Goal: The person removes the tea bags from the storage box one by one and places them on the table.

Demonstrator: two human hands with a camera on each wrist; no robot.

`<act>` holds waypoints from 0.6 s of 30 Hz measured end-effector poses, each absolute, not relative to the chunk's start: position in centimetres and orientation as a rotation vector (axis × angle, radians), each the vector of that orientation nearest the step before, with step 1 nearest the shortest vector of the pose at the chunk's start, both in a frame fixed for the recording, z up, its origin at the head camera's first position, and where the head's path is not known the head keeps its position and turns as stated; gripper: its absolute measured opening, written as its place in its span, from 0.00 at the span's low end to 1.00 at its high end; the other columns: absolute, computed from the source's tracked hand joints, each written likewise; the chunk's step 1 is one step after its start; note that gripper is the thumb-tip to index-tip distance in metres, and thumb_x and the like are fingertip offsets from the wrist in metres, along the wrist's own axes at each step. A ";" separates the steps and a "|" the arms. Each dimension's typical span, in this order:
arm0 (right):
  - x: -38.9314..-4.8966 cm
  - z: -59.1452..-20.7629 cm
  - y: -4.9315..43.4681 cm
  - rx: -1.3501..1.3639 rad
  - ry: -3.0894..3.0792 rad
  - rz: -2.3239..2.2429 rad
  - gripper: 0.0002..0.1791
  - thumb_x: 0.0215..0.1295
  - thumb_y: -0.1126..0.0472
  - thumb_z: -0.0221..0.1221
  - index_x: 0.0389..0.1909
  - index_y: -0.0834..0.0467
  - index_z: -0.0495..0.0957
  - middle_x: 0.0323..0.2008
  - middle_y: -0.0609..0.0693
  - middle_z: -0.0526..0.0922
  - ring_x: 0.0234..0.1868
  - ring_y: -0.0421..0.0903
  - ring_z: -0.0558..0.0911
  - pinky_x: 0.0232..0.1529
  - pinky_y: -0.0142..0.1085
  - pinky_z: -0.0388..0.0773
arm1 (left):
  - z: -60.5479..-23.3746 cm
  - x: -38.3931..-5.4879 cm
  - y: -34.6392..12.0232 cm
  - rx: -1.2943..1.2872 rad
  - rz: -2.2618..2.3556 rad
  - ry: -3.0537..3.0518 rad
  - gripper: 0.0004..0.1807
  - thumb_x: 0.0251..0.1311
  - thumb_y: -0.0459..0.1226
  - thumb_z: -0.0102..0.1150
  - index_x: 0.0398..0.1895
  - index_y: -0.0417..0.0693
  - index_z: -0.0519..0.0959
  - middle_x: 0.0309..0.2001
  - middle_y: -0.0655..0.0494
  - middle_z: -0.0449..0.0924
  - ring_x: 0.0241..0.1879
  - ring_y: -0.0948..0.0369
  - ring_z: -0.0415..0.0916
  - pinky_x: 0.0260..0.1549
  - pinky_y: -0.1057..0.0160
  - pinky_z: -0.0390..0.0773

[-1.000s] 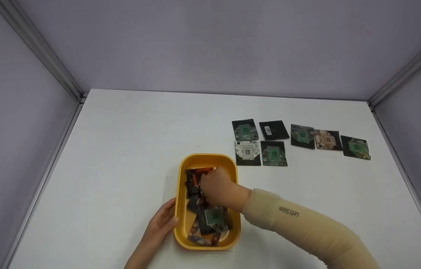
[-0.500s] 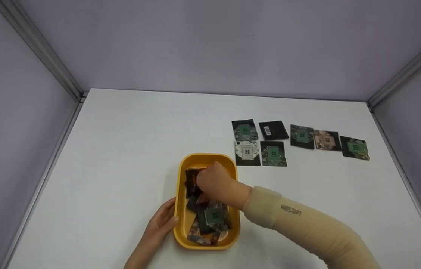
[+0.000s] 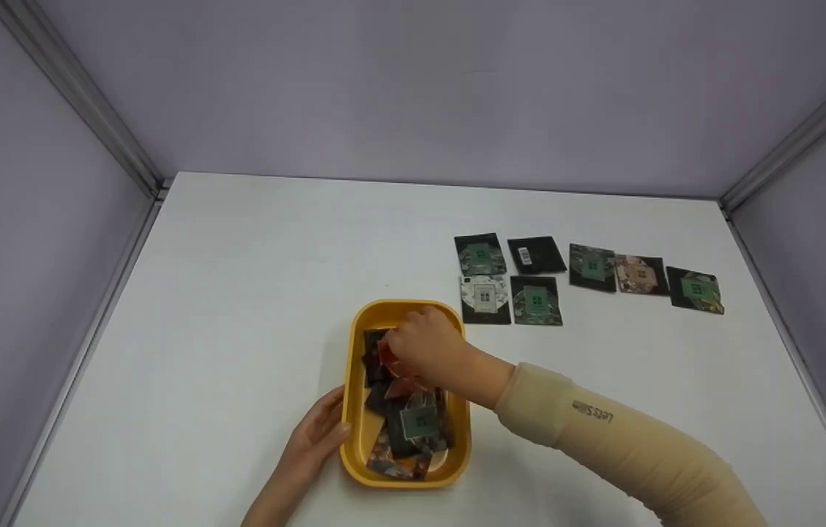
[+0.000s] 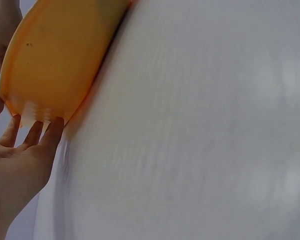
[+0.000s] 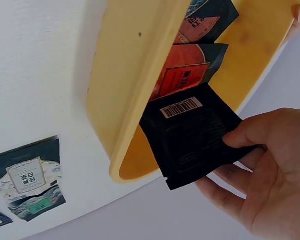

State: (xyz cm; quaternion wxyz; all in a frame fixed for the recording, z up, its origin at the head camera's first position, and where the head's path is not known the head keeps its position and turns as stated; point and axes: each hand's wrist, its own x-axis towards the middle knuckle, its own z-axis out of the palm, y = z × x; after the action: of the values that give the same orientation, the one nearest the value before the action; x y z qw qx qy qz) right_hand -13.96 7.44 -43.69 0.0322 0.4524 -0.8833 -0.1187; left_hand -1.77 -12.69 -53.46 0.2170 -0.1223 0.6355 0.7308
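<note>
My right hand (image 3: 428,350) is inside the yellow plastic bin (image 3: 406,484), near its far end. In the right wrist view its thumb and fingers pinch a black tea sachet (image 5: 187,135) by one edge, the barcode side showing. Just behind that sachet lies a red-labelled tea sachet (image 5: 185,77). More dark sachets are heaped lower in the bin, among them one with a green label (image 3: 420,422). On the bin's left side, my left hand (image 3: 316,435) steadies it: fingertips touch the outer wall, and the thumb is at the rim.
Several tea sachets lie flat on the white table (image 3: 237,293) beyond the bin to the right, including a white-patterned one (image 3: 485,300), a black one with its barcode up (image 3: 539,258) and a tan one (image 3: 641,274). Grey-lilac panels (image 3: 413,88) border the table.
My right hand has shifted slightly toward the bin's far right side, uncovering more of the red sachet. My left hand and the sachets on the table stay as they were.
</note>
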 end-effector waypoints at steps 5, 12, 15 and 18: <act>-13.9 -43.7 8.3 1.390 -2.638 -0.321 0.15 0.57 0.49 0.70 0.43 0.51 0.86 0.32 0.46 0.87 0.33 0.46 0.82 0.35 0.37 0.82 | -53.5 -1.8 -12.6 -0.355 2.007 1.784 0.40 0.66 0.49 0.61 0.76 0.46 0.57 0.76 0.46 0.54 0.75 0.48 0.51 0.70 0.51 0.60; -13.8 -43.8 10.3 1.420 -2.450 -0.033 0.12 0.58 0.64 0.71 0.44 0.54 0.86 0.38 0.47 0.88 0.38 0.46 0.84 0.43 0.40 0.84 | -53.5 -1.7 -12.6 -0.330 2.012 1.793 0.39 0.68 0.48 0.59 0.76 0.45 0.56 0.76 0.45 0.53 0.75 0.48 0.50 0.70 0.51 0.59; -13.7 -43.7 11.4 1.433 -2.401 0.067 0.10 0.60 0.67 0.68 0.42 0.56 0.85 0.38 0.48 0.87 0.39 0.46 0.84 0.39 0.38 0.84 | -53.4 -1.6 -12.6 -0.308 2.023 1.797 0.38 0.70 0.46 0.57 0.77 0.44 0.55 0.76 0.44 0.52 0.75 0.47 0.50 0.70 0.53 0.60; -13.6 -43.5 12.6 1.437 -2.368 0.116 0.07 0.65 0.65 0.65 0.43 0.56 0.85 0.40 0.49 0.88 0.41 0.46 0.85 0.37 0.38 0.83 | -53.4 -1.5 -12.6 -0.306 2.029 1.794 0.37 0.71 0.46 0.56 0.77 0.44 0.55 0.77 0.44 0.52 0.75 0.48 0.49 0.69 0.53 0.61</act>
State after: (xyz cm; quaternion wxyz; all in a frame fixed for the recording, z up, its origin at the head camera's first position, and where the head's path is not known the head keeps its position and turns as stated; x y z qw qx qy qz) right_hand -13.62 12.58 -43.46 0.1835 0.5096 -0.8396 0.0411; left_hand -1.54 -12.59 -53.38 0.2064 -0.1098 0.6441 0.7283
